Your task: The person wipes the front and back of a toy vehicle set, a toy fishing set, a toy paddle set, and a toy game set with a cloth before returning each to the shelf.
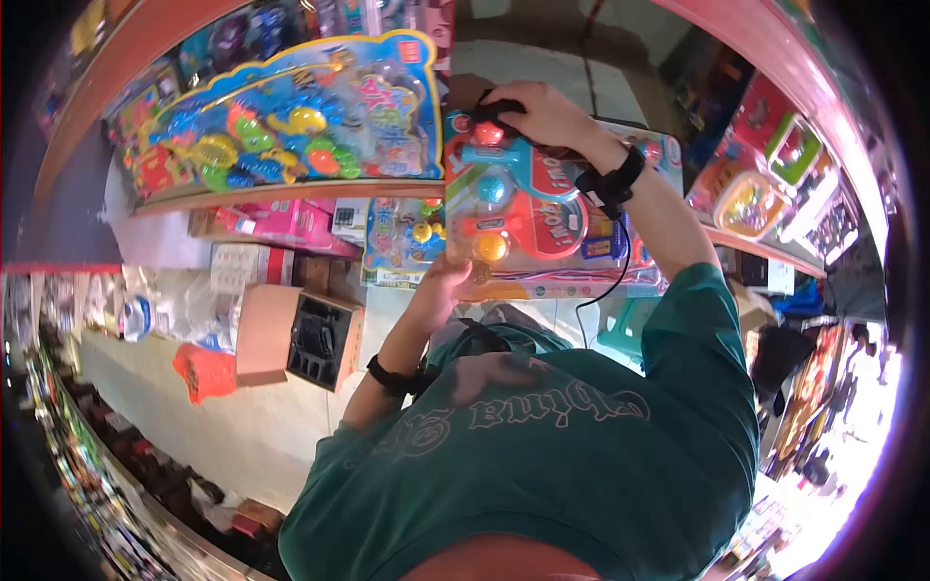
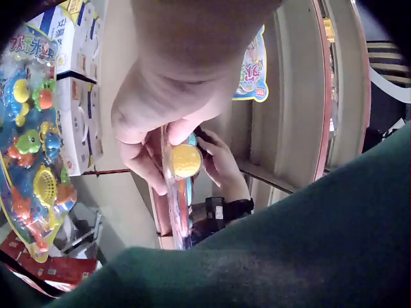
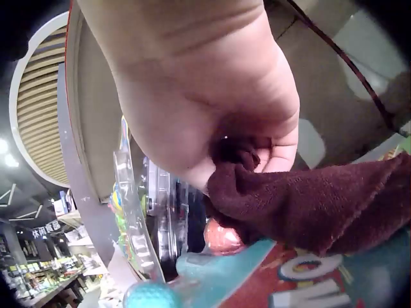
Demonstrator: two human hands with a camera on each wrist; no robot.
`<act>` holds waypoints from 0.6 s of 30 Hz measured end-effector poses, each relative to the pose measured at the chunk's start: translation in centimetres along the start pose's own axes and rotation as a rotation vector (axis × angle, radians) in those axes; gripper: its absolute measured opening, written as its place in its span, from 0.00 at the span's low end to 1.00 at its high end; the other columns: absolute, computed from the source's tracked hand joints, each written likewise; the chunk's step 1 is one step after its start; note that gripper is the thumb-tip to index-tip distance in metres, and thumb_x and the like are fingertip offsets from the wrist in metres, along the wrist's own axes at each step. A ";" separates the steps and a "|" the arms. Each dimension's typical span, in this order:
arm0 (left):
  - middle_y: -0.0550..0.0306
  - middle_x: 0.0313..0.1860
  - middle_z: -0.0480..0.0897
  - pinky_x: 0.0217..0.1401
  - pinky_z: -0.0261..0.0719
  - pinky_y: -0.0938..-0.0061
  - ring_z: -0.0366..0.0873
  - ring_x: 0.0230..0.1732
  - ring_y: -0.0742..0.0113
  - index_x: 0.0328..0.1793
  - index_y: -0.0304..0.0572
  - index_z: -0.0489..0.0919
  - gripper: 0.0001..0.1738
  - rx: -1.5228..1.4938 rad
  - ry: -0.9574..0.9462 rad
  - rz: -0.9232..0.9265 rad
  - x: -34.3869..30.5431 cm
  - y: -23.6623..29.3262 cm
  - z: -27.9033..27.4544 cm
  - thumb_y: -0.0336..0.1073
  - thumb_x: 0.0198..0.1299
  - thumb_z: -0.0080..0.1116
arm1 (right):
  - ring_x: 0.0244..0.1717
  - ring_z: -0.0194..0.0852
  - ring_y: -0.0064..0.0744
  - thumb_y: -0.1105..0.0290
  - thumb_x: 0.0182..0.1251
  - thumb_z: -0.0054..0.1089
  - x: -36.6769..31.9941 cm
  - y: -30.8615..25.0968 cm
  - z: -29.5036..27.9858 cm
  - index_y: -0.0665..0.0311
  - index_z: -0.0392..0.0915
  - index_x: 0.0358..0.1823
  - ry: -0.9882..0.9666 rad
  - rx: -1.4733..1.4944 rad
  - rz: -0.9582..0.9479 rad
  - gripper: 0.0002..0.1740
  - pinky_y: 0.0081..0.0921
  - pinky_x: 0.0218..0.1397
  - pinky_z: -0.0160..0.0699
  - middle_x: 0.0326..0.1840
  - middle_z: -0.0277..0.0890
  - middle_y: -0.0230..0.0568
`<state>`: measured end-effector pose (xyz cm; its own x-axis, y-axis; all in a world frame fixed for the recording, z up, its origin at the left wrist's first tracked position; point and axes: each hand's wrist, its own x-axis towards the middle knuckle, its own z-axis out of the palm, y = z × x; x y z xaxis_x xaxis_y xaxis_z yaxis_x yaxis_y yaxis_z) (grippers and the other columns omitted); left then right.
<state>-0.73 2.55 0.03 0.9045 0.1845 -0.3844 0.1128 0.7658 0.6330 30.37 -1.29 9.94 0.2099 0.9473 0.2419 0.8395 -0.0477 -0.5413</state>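
In the head view, a toy pack [image 1: 542, 278] shows red and teal paddles under clear plastic, with a red ball [image 1: 488, 133], a blue ball [image 1: 493, 189] and a yellow ball [image 1: 492, 248]. My left hand [image 1: 441, 293] grips its near edge; the left wrist view has the thumb beside the yellow ball [image 2: 186, 160] and the fingers behind the pack. At the far end, my right hand [image 1: 544, 116] holds a dark maroon cloth [image 3: 308, 202], bunched in curled fingers. The cloth lies against the pack by the red ball [image 3: 223, 236].
A large blue pack of colourful fishing toys [image 1: 300, 116] stands on the shelf [image 1: 291, 194] to the left. Below are an open cardboard box [image 1: 264, 334] with a black insert and a red plastic bag [image 1: 205, 371]. Toy-filled shelving is on the right.
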 end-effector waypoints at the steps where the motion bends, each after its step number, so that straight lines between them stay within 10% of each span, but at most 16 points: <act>1: 0.57 0.60 0.74 0.60 0.78 0.61 0.76 0.60 0.62 0.71 0.43 0.64 0.25 -0.009 -0.001 0.002 0.0 -0.3 0.1 0.30 0.68 0.47 | 0.52 0.76 0.51 0.70 0.60 0.60 0.9 -0.5 0.0 0.56 0.78 0.54 -0.010 0.008 0.009 0.19 0.38 0.57 0.74 0.50 0.79 0.46; 7: 0.55 0.62 0.74 0.63 0.73 0.66 0.75 0.61 0.62 0.70 0.40 0.64 0.26 -0.076 0.067 0.108 -0.3 -0.7 1.2 0.27 0.65 0.48 | 0.49 0.76 0.53 0.72 0.60 0.56 3.9 0.0 1.7 0.56 0.81 0.50 -0.315 -0.098 -0.031 0.16 0.39 0.54 0.75 0.47 0.80 0.50; 18: 0.55 0.58 0.77 0.63 0.73 0.63 0.76 0.59 0.63 0.65 0.36 0.69 0.21 -0.062 0.177 0.186 -0.6 -0.7 2.4 0.24 0.64 0.48 | 0.50 0.75 0.52 0.74 0.57 0.59 2.2 2.9 -0.3 0.57 0.81 0.50 -0.240 -0.138 -0.004 0.17 0.39 0.56 0.73 0.48 0.79 0.49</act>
<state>-0.36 0.44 1.47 0.8205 0.4264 -0.3808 -0.0788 0.7441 0.6634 33.44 0.53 9.11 0.0957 0.9947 0.0371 0.9036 -0.0711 -0.4224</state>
